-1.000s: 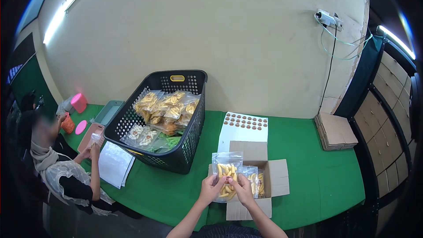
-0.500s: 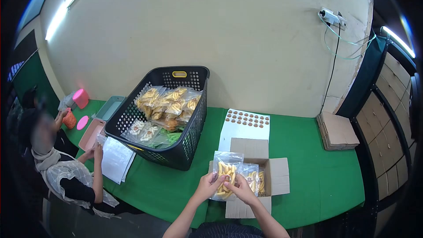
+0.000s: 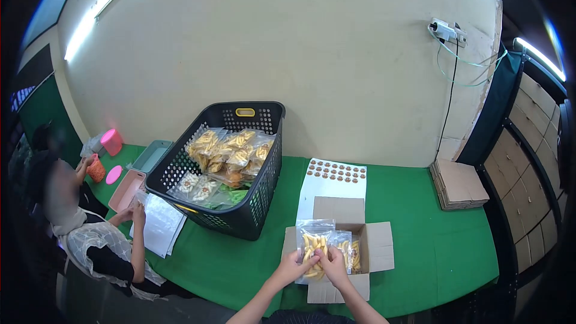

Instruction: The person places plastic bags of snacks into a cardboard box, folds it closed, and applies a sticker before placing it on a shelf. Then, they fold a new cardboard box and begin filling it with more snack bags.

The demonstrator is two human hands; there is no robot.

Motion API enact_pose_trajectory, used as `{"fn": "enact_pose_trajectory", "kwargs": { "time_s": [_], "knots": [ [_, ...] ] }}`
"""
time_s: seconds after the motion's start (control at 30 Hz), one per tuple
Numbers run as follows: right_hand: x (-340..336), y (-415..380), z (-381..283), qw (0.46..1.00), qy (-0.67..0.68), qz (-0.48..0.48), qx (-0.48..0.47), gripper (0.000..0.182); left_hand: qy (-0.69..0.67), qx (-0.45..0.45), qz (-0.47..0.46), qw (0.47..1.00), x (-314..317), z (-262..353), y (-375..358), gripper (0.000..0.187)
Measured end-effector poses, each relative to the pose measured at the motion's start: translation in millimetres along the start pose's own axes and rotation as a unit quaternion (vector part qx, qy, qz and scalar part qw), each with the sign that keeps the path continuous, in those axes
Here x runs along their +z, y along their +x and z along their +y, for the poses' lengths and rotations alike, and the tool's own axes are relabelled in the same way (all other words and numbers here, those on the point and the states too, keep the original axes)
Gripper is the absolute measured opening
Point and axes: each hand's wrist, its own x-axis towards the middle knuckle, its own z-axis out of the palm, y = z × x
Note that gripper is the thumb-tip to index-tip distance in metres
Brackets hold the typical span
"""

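A clear zip bag of yellow stick-shaped snacks is held upright between my two hands, above the left part of an open cardboard box. My left hand grips the bag's lower left side. Its right side is pinched by my right hand, and both thumbs press on the front, covering the place where a sticker showed. Inside the box, snack bags stand to the right of the held one.
A black basket of snack bags stands left of the box. Behind the box lies a white sticker sheet. Flattened cartons are stacked at right. At left, people sit by a pink tray.
The view has tilted up slightly, so the scene sits lower. My right hand has moved inward across the bag's front, its thumb now close to my left thumb over the sticker.
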Motion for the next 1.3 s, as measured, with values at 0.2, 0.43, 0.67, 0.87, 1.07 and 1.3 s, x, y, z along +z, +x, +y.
{"fn": "enact_pose_trajectory", "kwargs": {
  "time_s": [0.2, 0.43, 0.67, 0.87, 1.07, 1.3],
  "knots": [
    [-2.3, -12.9, -14.1, 0.997, 0.027, 0.063, -0.028, 0.027, -0.057, 0.003, -0.027, 0.998, 13.5, -23.5, 5.7, 0.031],
    [-6.3, -8.5, -12.0, 0.994, 0.092, 0.046, -0.041, 0.027, -0.007, 0.032, 0.002, 0.999, 14.3, -26.3, 3.8, 0.029],
    [-1.3, -18.7, -24.9, 0.998, 0.026, 0.035, -0.046, 0.021, -0.058, 0.037, 0.069, 0.995, 15.6, -14.7, 6.2, 0.030],
    [-0.6, -17.7, -25.7, 0.991, 0.131, 0.019, -0.021, 0.019, -0.046, 0.036, 0.048, 0.997, 11.6, -19.7, 4.6, 0.031],
    [-6.3, -22.1, -18.6, 0.984, 0.172, 0.042, -0.013, 0.018, -0.129, 0.003, 0.077, 0.989, 26.8, -39.5, 13.1, 0.031],
    [-25.1, -27.3, -1.8, 0.997, 0.069, -0.014, -0.017, 0.021, -0.084, 0.017, 0.050, 0.995, 45.1, -62.4, 14.6, 0.033]
  ]
}}
